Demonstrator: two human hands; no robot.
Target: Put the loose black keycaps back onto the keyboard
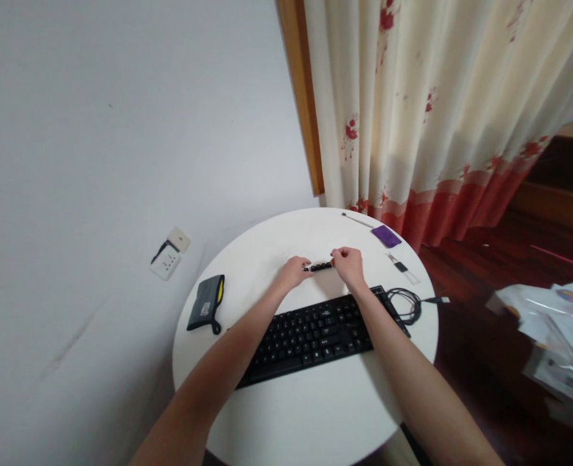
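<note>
A short row of small black keycaps (321, 266) sits beyond the keyboard, between my two hands. My left hand (294, 272) has its fingertips closed at the left end of the row, around a keycap. At the right end, my right hand (348, 264) is curled with thumb and forefinger pinched on the last keycap; its other fingers are folded. Below both hands lies a black keyboard (310, 333), set at a slant and partly covered by my forearms. Its cable (407, 304) is coiled at the right, with the plug over the table's edge.
On the round white table (300, 414) a grey pouch (206, 302) with a yellow lining lies left. A thin brush (357, 221), a purple cloth (386, 236) and a wire keycap puller (401, 266) lie right. A wall stands left, a curtain (412, 129) behind.
</note>
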